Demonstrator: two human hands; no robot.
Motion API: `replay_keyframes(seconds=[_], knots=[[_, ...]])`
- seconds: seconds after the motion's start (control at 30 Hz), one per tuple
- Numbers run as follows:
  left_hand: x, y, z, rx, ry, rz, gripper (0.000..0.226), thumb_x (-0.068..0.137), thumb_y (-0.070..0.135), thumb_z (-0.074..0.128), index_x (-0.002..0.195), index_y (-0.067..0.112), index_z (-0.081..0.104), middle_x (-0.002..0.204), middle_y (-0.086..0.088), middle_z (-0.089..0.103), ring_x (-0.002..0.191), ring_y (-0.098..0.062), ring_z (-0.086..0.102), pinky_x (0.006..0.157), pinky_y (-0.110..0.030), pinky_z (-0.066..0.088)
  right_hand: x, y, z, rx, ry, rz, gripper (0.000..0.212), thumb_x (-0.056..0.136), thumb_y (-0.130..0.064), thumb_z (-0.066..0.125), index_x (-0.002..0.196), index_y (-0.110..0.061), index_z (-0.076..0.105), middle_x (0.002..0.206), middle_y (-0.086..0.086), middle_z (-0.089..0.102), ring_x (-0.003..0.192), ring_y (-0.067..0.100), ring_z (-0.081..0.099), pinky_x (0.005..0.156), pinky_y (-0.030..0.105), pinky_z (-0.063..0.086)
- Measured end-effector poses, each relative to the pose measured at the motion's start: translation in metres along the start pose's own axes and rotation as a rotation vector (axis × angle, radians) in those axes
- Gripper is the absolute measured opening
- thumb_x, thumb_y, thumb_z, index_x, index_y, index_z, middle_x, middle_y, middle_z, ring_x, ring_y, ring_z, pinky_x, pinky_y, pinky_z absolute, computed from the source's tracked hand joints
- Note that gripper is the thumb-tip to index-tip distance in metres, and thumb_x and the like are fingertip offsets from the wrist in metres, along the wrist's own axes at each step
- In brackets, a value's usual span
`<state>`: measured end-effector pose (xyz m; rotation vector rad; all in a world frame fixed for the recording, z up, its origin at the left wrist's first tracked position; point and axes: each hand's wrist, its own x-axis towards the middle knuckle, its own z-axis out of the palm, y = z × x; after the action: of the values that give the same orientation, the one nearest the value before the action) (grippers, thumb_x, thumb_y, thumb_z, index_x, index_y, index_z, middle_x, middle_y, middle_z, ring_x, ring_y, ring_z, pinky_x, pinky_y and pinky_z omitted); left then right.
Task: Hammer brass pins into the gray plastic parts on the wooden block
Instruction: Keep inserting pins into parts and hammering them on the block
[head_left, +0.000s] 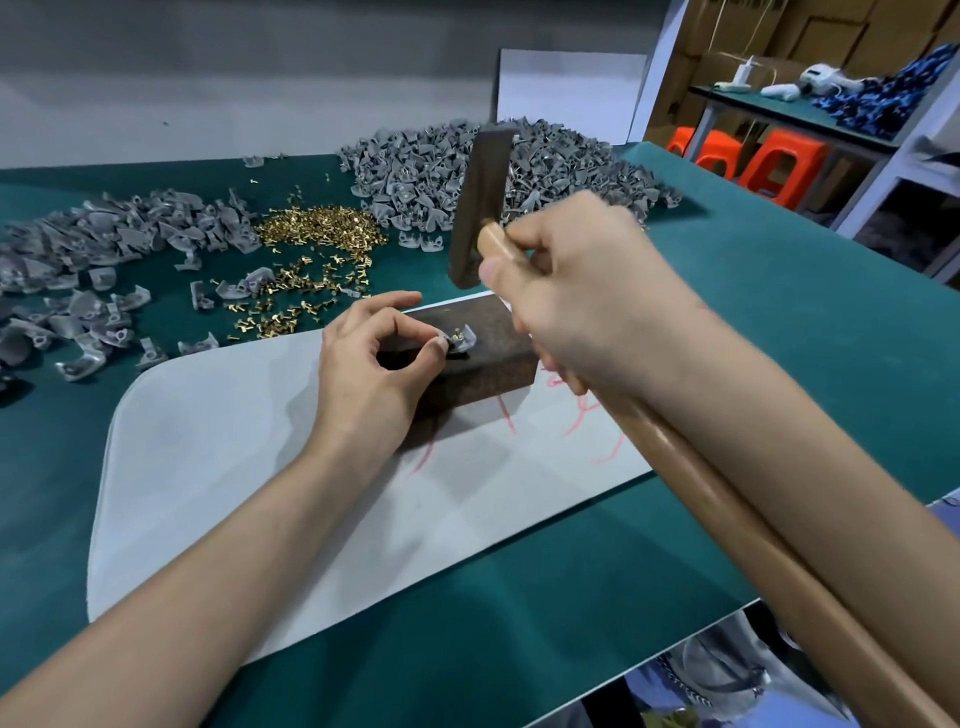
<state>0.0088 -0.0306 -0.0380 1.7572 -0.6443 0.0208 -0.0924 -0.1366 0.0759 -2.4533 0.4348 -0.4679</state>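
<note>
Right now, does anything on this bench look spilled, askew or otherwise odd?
Nothing damaged, but brass pins trail loose from their heap toward the wooden block, and red scribbles mark the white pad. The right hand grips the hammer right under its head.

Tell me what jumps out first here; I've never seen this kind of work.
The hammer, raised in the right hand over the dark wooden block at the centre, stands out first. On the block the left hand pinches a small gray plastic part with a brass pin in it. Behind, a glittering pile of brass pins lies between two big heaps of gray parts on the green table.
</note>
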Motion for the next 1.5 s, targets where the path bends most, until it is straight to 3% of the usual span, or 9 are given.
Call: replay_keyframes(seconds=[0.33, 0.47, 0.6, 0.67, 0.83, 1.1, 1.2, 1.33, 1.5], knots=[[-0.004, 0.005, 0.0, 0.028, 0.065, 0.069, 0.01, 0.079, 0.027, 0.059, 0.074, 0.034, 0.055, 0.098, 0.022, 0.061, 0.116, -0.013, 0.046, 0.105, -0.045, 0.035, -0.005, 0.01, 0.016, -0.106, -0.086, 0.057, 0.032, 0.094, -0.02, 0.051, 0.063, -0.014, 0.047, 0.059, 0.008, 0.051, 0.044, 0.027, 0.051, 0.028, 0.022, 0.037], [-0.006, 0.005, 0.001, 0.02, 0.081, 0.081, 0.005, 0.082, 0.03, 0.055, 0.078, 0.033, 0.053, 0.089, 0.008, 0.062, 0.101, -0.024, 0.055, 0.092, -0.052, 0.043, -0.005, 0.009, 0.02, -0.049, -0.093, 0.062, 0.032, 0.094, -0.018, 0.05, 0.063, -0.013, 0.046, 0.061, 0.01, 0.051, 0.042, 0.03, 0.051, 0.028, 0.024, 0.036], [-0.007, 0.005, 0.0, 0.031, 0.115, 0.132, 0.012, 0.087, 0.027, 0.062, 0.084, 0.038, 0.056, 0.086, 0.017, 0.061, 0.097, -0.02, 0.056, 0.091, -0.05, 0.044, -0.006, 0.014, 0.028, 0.027, -0.112, 0.092, 0.029, 0.096, -0.018, 0.048, 0.068, -0.009, 0.047, 0.066, 0.013, 0.053, 0.037, 0.029, 0.047, 0.031, 0.023, 0.035], [-0.006, 0.003, 0.0, 0.014, 0.113, 0.117, 0.015, 0.089, 0.021, 0.066, 0.087, 0.035, 0.061, 0.088, 0.018, 0.064, 0.098, -0.02, 0.057, 0.092, -0.047, 0.044, -0.006, 0.017, 0.029, 0.091, -0.112, 0.11, 0.026, 0.096, -0.016, 0.048, 0.071, -0.006, 0.05, 0.069, 0.014, 0.054, 0.039, 0.029, 0.048, 0.031, 0.024, 0.037], [-0.004, 0.0, 0.001, -0.066, 0.089, 0.037, 0.018, 0.087, 0.018, 0.069, 0.088, 0.036, 0.067, 0.091, 0.004, 0.07, 0.102, -0.022, 0.06, 0.093, -0.039, 0.047, -0.01, 0.025, 0.026, 0.325, -0.107, 0.149, 0.036, 0.094, -0.013, 0.049, 0.06, -0.003, 0.047, 0.032, 0.001, 0.041, 0.023, 0.018, 0.035, 0.032, 0.018, 0.03], [-0.005, 0.001, -0.001, -0.132, 0.098, -0.024, 0.014, 0.09, 0.021, 0.065, 0.093, 0.032, 0.072, 0.096, 0.012, 0.071, 0.107, -0.013, 0.059, 0.091, -0.02, 0.044, -0.012, 0.041, 0.029, 0.683, -0.057, 0.216, 0.042, 0.098, -0.02, 0.049, 0.063, 0.001, 0.049, 0.043, 0.012, 0.043, 0.029, 0.019, 0.034, 0.031, 0.018, 0.029], [-0.004, 0.0, -0.002, -0.186, 0.095, -0.063, 0.011, 0.09, 0.025, 0.065, 0.092, 0.031, 0.073, 0.097, 0.011, 0.072, 0.107, -0.013, 0.06, 0.088, -0.02, 0.044, -0.007, 0.052, 0.029, 0.902, -0.002, 0.28, 0.031, 0.097, -0.019, 0.053, 0.075, 0.004, 0.055, 0.061, 0.016, 0.045, 0.035, 0.015, 0.036, 0.033, 0.017, 0.028], [-0.003, -0.002, -0.002, -0.191, 0.094, -0.064, 0.011, 0.09, 0.026, 0.065, 0.092, 0.032, 0.074, 0.097, 0.011, 0.073, 0.107, -0.013, 0.06, 0.086, -0.02, 0.043, -0.003, 0.068, 0.037, 1.016, 0.006, 0.347, 0.017, 0.096, -0.015, 0.052, 0.093, 0.001, 0.055, 0.059, 0.01, 0.048, 0.036, 0.012, 0.037, 0.033, 0.016, 0.028], [-0.003, -0.004, -0.002, -0.184, 0.092, -0.062, 0.012, 0.091, 0.027, 0.064, 0.093, 0.033, 0.074, 0.098, 0.01, 0.073, 0.109, -0.017, 0.059, 0.096, -0.035, 0.047, -0.008, 0.081, 0.045, 1.048, 0.014, 0.33, 0.037, 0.095, -0.015, 0.053, 0.095, 0.021, 0.052, 0.056, 0.007, 0.051, 0.035, 0.012, 0.037, 0.033, 0.016, 0.028]])
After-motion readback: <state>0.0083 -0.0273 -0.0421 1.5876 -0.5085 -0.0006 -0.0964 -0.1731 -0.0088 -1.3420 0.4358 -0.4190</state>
